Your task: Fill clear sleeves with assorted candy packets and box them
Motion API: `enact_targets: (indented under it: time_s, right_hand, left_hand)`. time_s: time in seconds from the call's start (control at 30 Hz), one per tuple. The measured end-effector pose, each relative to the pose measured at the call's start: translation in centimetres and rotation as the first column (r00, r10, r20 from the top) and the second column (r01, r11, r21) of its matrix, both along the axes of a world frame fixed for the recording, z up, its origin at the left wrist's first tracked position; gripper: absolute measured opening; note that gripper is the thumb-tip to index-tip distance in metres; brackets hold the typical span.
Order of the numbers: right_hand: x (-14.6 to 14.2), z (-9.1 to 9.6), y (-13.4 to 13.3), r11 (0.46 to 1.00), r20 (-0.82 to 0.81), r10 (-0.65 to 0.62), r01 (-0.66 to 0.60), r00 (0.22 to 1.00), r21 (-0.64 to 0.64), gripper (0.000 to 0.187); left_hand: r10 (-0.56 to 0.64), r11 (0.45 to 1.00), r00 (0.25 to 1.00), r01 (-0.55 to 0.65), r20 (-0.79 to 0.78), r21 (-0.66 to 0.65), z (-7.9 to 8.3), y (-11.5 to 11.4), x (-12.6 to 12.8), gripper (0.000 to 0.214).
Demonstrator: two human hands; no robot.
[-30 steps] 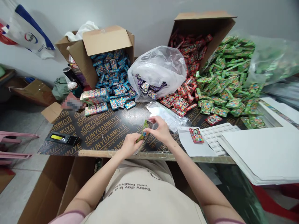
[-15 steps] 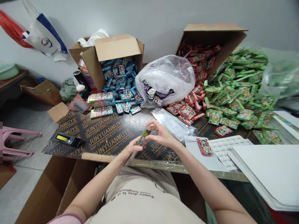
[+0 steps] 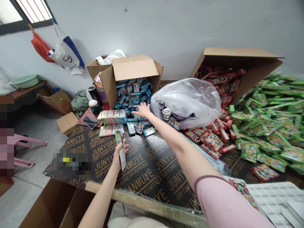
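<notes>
A smartphone (image 3: 90, 121) lies left of a stack of multicoloured packets (image 3: 112, 116). The left hand (image 3: 117, 155) grips a slim green packet (image 3: 121, 151), tilted nearly upright above the printed plywood tabletop (image 3: 152, 161). The right hand (image 3: 143, 110), fingers spread and loose, reaches over blue packets (image 3: 134, 90) spilling from a cardboard box (image 3: 135, 68); contact is unclear. Farther right come a clear plastic bag (image 3: 201, 98) of purple packets (image 3: 174, 123), then red packets (image 3: 211, 139), then green packets (image 3: 268, 126).

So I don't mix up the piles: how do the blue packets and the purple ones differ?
The blue packets spill from a cardboard box; the purple packets lie in a clear plastic bag. Far more blue packets show than purple packets. The right hand is over the blue packets, apart from the purple packets. Both kinds bear colourful print.
</notes>
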State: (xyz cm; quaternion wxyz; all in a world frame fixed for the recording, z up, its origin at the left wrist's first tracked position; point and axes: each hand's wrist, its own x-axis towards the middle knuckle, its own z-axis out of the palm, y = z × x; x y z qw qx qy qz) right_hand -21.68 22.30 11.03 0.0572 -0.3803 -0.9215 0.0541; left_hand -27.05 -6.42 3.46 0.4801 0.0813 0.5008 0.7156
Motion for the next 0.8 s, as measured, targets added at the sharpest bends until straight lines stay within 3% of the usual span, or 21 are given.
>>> enact_targets:
  time_s: [0.13, 0.3, 0.4, 0.57, 0.7, 0.8]
  right_hand:
    - [-2.1, -0.4, 3.1, 0.994, 0.165, -0.06, 0.073, 0.984, -0.076, 0.076]
    - [-0.1, -1.5, 4.0, 0.986, 0.258, 0.047, -0.003, 0.965, -0.169, 0.072]
    - [2.5, -1.7, 3.3, 0.98, 0.297, 0.11, -0.053, 0.948, -0.193, 0.079]
    - [7.0, -1.1, 0.1, 0.982, 0.368, 0.186, -0.158, 0.911, -0.105, 0.079]
    - [9.5, 0.5, -1.7, 0.986, 0.431, 0.154, -0.108, 0.889, -0.13, 0.075]
    - [10.0, 2.2, -3.1, 0.984, 0.33, 0.148, -0.106, 0.932, -0.141, 0.062]
  left_hand:
    - [0.018, 0.999, 0.997, -0.021, -0.078, -0.039, -0.5, 5.2, -2.3, 0.047]
    - [-0.118, 0.977, 0.992, 0.122, 0.035, -0.172, -1.1, 9.0, -1.7, 0.052]
    - [-0.143, 0.975, 0.99, 0.144, 0.016, -0.168, -1.2, 8.7, 0.1, 0.056]
    - [-0.216, 0.969, 0.976, 0.219, 0.031, -0.118, -1.3, 6.3, 2.9, 0.052]
    - [-0.268, 0.954, 0.955, 0.281, 0.125, -0.107, -1.8, 4.7, 3.6, 0.049]
    - [-0.212, 0.964, 0.963, 0.234, 0.167, -0.128, -1.5, 3.5, 4.0, 0.053]
